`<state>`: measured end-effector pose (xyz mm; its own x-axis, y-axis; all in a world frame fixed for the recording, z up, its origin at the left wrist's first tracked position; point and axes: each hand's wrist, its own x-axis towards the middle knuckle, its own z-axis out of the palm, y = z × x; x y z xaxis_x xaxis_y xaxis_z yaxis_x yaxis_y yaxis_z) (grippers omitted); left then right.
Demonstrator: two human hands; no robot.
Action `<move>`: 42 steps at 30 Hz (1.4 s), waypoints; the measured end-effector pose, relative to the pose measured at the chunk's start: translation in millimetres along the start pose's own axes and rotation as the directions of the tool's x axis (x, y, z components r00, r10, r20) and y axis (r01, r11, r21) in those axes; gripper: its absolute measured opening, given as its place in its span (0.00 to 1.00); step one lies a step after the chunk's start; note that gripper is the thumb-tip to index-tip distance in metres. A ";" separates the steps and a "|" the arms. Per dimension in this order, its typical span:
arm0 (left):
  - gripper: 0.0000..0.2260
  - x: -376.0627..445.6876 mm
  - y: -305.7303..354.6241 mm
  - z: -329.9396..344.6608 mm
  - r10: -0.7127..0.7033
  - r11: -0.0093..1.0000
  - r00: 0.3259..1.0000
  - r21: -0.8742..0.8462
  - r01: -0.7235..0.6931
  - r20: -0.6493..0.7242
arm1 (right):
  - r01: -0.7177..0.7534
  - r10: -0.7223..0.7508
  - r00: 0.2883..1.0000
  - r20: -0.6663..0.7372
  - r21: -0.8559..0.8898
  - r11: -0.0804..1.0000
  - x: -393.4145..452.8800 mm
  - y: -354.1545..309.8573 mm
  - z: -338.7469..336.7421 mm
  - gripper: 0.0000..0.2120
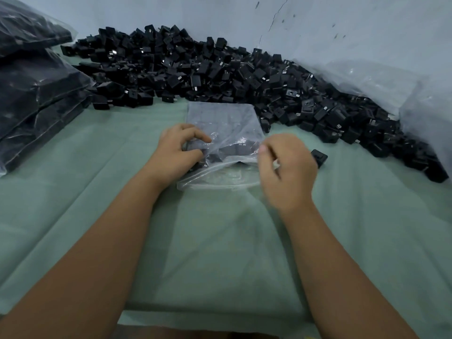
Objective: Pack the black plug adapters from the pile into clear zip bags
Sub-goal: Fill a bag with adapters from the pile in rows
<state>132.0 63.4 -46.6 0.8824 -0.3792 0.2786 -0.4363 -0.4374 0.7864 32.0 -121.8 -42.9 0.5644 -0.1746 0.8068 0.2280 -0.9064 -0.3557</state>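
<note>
A clear zip bag (223, 123) lies on the green cloth in the middle, its mouth toward me, with several black plug adapters inside. My left hand (177, 150) grips the bag's left side near the mouth, fingers curled over the plastic and the adapters under it. My right hand (285, 167) pinches the bag's right edge between thumb and fingers; it looks blurred. One loose adapter (319, 157) lies just right of my right hand. The big pile of black adapters (220, 69) stretches along the wall behind the bag.
Stacked filled bags of adapters (36, 94) sit at the left. A large crumpled clear plastic sheet (391, 81) lies against the wall at the right. Green cloth (220, 241) covers the surface in front of me.
</note>
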 end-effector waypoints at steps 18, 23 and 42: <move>0.22 -15.0 7.6 2.1 0.240 0.903 0.935 0.294 -0.314 0.261 | -0.341 0.350 0.930 -0.110 0.093 0.936 10.4 28.5 -6.7 0.23; 0.02 -12.2 12.2 5.6 0.103 0.981 0.994 -0.169 -0.096 0.028 | 0.041 -0.044 0.999 0.009 0.222 0.974 -4.4 -12.2 4.3 0.19; 0.09 -5.9 5.8 13.0 -0.105 0.897 0.989 -0.438 0.050 -0.103 | -0.053 0.003 0.855 0.518 0.081 0.995 -13.3 -20.3 21.2 0.12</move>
<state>121.9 52.5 -50.9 0.9369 -0.2452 0.2493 -0.2700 -0.0542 0.9613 36.7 -92.9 -56.4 0.8945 0.0474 0.4446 0.2617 -0.8617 -0.4347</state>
